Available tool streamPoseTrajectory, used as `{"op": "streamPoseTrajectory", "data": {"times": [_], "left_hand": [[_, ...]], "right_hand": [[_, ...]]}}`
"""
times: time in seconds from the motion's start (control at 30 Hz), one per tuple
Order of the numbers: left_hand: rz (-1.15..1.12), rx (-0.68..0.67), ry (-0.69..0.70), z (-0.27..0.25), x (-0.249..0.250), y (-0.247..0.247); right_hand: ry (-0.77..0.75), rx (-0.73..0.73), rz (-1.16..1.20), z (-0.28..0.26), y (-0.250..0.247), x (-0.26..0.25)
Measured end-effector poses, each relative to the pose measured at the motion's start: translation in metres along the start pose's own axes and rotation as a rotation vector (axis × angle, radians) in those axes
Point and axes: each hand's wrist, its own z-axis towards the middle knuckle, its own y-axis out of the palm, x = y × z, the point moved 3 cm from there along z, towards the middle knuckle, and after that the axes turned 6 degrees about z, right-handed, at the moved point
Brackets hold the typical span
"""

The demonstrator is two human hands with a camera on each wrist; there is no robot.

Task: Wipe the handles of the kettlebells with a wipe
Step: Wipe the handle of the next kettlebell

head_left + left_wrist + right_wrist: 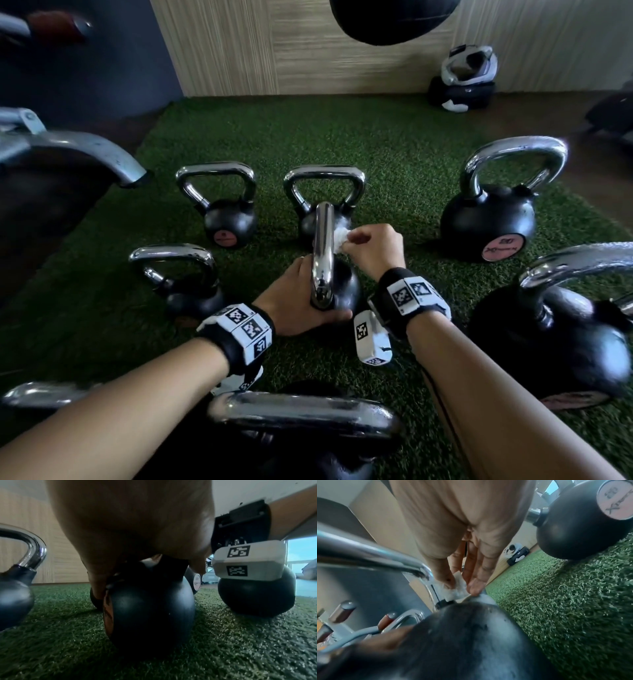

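On the green turf stands a black kettlebell [346,291] whose chrome handle [324,246] I see edge-on. My left hand [291,305] grips its top by the near foot of the handle, thumb across the front; in the left wrist view the palm [128,534] sits over the black ball [150,608]. My right hand [371,245] pinches a crumpled white wipe [339,236] against the right side of the handle near its far foot. The right wrist view has thumb and fingers holding the wipe [455,589] on the chrome handle [368,553] just above the ball [462,635].
Several other kettlebells ring this one: a small one [230,219] at back left, a big one [489,212] at right, one close in front [301,425]. A grey machine arm [68,147] juts in from the left. A helmet [469,75] lies by the wall.
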Motion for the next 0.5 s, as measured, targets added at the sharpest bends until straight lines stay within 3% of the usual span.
{"op": "streamPoseTrajectory", "data": {"times": [0.17,0.5], "left_hand": [[-0.036,0.086,-0.048,-0.004,0.009,-0.002],[-0.144,0.045,0.093,0.010,-0.023,0.002]], "right_hand": [[0.023,-0.002,0.002,0.001,0.016,0.003],[0.036,0.059,0.079,0.009,0.014,0.000]]}}
